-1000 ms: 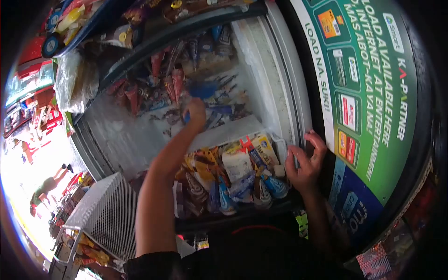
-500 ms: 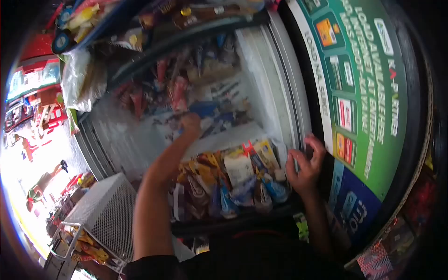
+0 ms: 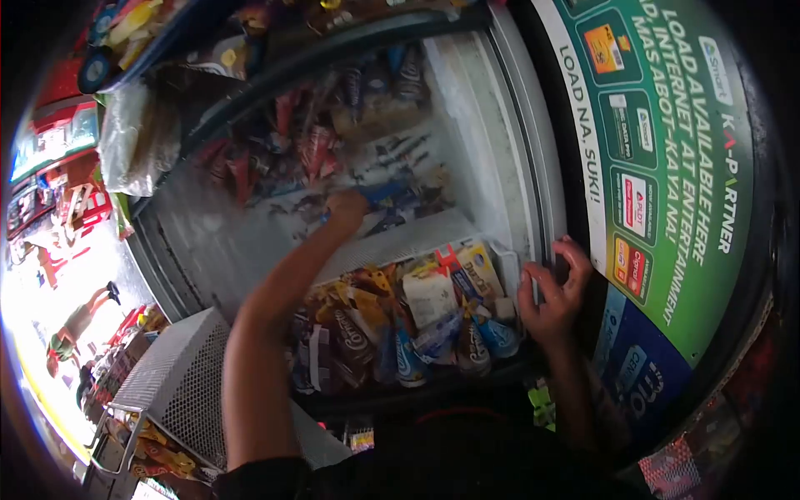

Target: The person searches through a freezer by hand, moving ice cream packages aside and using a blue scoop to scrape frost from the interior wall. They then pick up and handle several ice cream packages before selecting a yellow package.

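Observation:
My left hand (image 3: 347, 208) reaches down inside a chest freezer (image 3: 487, 117), its fingers curled at a blue packet (image 3: 385, 194) among flat wrapped items; what it grips is hidden. My right hand (image 3: 554, 292) is at the freezer's right edge with fingers bent and apart, nothing in it. Below my left hand, a wire basket (image 3: 496, 243) holds several wrapped ice creams, among them blue-wrapped cones (image 3: 408, 354) and a brown cone (image 3: 354, 333). Red-wrapped cones (image 3: 317, 150) lie deeper in, beyond my left hand.
A green sign (image 3: 675, 167) stands along the right side. White mesh baskets (image 3: 179, 375) sit at the lower left. A plastic bag (image 3: 137, 137) hangs at the upper left, and a person (image 3: 75, 333) is in the bright area at the far left.
The view has shifted slightly, with the sign closer. My left hand remains deep in the freezer, curled near the blue packet. My right hand stays at the edge.

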The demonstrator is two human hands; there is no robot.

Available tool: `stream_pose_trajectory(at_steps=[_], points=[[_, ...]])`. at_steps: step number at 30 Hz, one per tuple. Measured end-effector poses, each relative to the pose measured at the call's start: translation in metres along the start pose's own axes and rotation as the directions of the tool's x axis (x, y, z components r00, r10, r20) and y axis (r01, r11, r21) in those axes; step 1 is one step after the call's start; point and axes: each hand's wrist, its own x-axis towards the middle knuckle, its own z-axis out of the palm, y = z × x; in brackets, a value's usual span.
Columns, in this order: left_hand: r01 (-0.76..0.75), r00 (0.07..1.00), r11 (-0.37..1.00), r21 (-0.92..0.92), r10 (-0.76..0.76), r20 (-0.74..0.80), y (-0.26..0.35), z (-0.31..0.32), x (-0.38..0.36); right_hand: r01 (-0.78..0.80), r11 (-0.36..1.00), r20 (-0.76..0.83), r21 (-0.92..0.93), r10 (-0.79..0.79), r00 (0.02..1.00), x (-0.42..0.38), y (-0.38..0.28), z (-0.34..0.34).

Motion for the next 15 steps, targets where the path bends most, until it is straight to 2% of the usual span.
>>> stream_pose_trajectory(at_steps=[2, 3, 5, 6, 7, 8, 9, 11, 12, 14, 15], points=[[-0.115, 0.993, 0.969, 0.220, 0.108, 0.042, -0.005, -0.033, -0.012, 0.012, 1.000, 0.007, 0.019, -0.012, 1.000, -0.001, 0.003, 0.002], [-0.121, 0.992, 0.967, 0.225, 0.112, 0.051, -0.011, -0.038, -0.001, 0.011, 1.000, -0.001, 0.005, -0.011, 1.000, -0.001, 0.003, 0.003], [-0.009, 0.989, 0.982, 0.187, 0.036, -0.141, -0.020, -0.037, 0.026, 0.010, 1.000, 0.000, -0.015, -0.010, 1.000, 0.000, 0.003, 0.006], [-0.008, 0.990, 0.985, 0.171, 0.032, -0.135, -0.007, -0.018, 0.027, 0.015, 1.000, 0.003, -0.023, -0.015, 1.000, 0.003, 0.004, 0.005], [0.155, 0.948, 0.975, 0.159, -0.102, -0.303, 0.007, 0.020, 0.028, 0.016, 1.000, 0.006, -0.018, -0.015, 1.000, 0.002, 0.002, 0.004], [0.307, 0.852, 0.943, 0.132, -0.210, -0.480, 0.011, 0.032, 0.033, 0.014, 1.000, -0.007, -0.015, -0.014, 1.000, 0.002, -0.002, 0.004], [0.305, 0.838, 0.944, 0.125, -0.204, -0.507, 0.013, 0.012, 0.040, 0.013, 1.000, -0.012, 0.001, -0.013, 1.000, 0.004, 0.000, 0.005], [0.106, 0.958, 0.977, 0.185, -0.051, -0.281, 0.018, 0.013, 0.030, 0.017, 1.000, 0.011, 0.021, -0.017, 1.000, 0.002, 0.002, 0.001], [0.115, 0.958, 0.974, 0.196, -0.056, -0.281, 0.002, 0.006, 0.029, 0.013, 0.999, 0.006, 0.033, -0.014, 1.000, 0.002, 0.000, 0.003], [-0.124, 0.898, 0.968, 0.219, 0.203, -0.390, -0.027, -0.012, 0.040, 0.019, 0.999, -0.010, 0.042, -0.018, 1.000, 0.002, 0.001, 0.002], [-0.124, 0.898, 0.969, 0.214, 0.201, -0.392, -0.032, -0.023, 0.040, 0.035, 0.999, -0.005, 0.031, -0.034, 0.999, 0.001, 0.003, 0.002]])
